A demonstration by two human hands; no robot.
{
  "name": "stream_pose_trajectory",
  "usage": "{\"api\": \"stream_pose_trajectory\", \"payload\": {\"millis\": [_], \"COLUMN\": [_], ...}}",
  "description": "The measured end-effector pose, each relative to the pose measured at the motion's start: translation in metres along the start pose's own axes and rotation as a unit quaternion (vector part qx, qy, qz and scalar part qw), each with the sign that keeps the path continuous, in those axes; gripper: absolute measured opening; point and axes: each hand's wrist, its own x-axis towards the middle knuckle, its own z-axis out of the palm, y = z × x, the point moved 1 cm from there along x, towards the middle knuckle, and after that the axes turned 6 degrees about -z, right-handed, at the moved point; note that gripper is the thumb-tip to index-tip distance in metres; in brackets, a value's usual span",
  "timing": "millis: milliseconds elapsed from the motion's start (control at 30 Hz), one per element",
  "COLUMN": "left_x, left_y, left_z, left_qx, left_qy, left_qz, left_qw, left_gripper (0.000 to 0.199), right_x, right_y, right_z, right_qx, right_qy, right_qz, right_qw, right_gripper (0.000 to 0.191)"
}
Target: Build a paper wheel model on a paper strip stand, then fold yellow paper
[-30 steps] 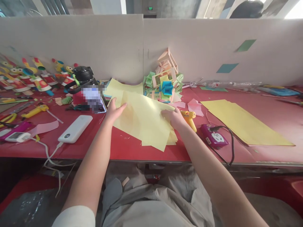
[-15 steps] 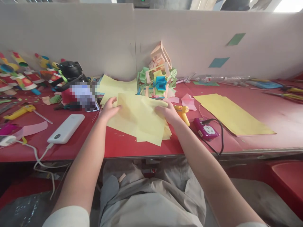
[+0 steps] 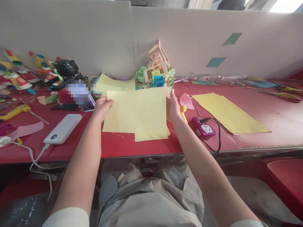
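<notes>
Pale yellow paper sheets (image 3: 134,113) overlap unevenly in front of me, above the red table. My left hand (image 3: 102,108) grips their left edge, thumb on the front face and the other fingers mostly hidden behind. At the right edge is my right hand (image 3: 174,107), its thumb stretched upward and its palm facing the paper; the fingers are partly hidden. Just behind the right hand, a yellow glue gun (image 3: 183,112) is partly covered. Another pale yellow sheet (image 3: 115,83) lies behind the held ones.
Folded paper models (image 3: 157,67) are piled against the grey partition (image 3: 94,37). At right are a yellow paper stack (image 3: 229,113) and a purple socket box (image 3: 204,127) with a black cord. A white power bank (image 3: 63,128), another yellow glue gun (image 3: 16,112) and a black-lidded bottle (image 3: 67,71) stand left.
The sheets have straightened and now face me more squarely. My right hand has moved from pinching the upper right corner to the right edge, thumb raised. My left hand has shifted slightly left.
</notes>
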Motion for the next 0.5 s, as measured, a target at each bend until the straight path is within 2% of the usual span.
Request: {"api": "stream_pose_trajectory", "payload": {"millis": [67, 133, 233, 333, 500], "left_x": [-0.001, -0.002, -0.004, -0.007, -0.014], "left_y": [0.002, 0.003, 0.004, 0.002, 0.004], "left_z": [0.0, -0.001, -0.001, 0.003, 0.012], "left_qx": [0.004, 0.017, 0.032, 0.032, 0.033], "left_qy": [-0.011, -0.019, -0.029, -0.05, -0.081], "left_qz": [-0.005, -0.014, -0.028, -0.044, -0.062], "left_qw": [1.0, 1.0, 0.999, 0.997, 0.994], "left_gripper": [0.011, 0.012, 0.014, 0.016, 0.023], "right_x": [-0.001, -0.003, -0.009, -0.014, -0.013], "right_y": [-0.004, -0.008, -0.013, -0.016, -0.011], "right_z": [0.001, 0.003, 0.005, 0.006, 0.009], "right_qx": [0.067, 0.13, 0.162, 0.17, 0.173], "right_qy": [-0.023, -0.055, -0.109, -0.141, -0.105], "right_qz": [0.003, 0.003, -0.016, -0.028, -0.008], "right_qw": [0.997, 0.99, 0.981, 0.975, 0.979], "right_gripper": [0.071, 0.062, 0.052, 0.058, 0.067]}}
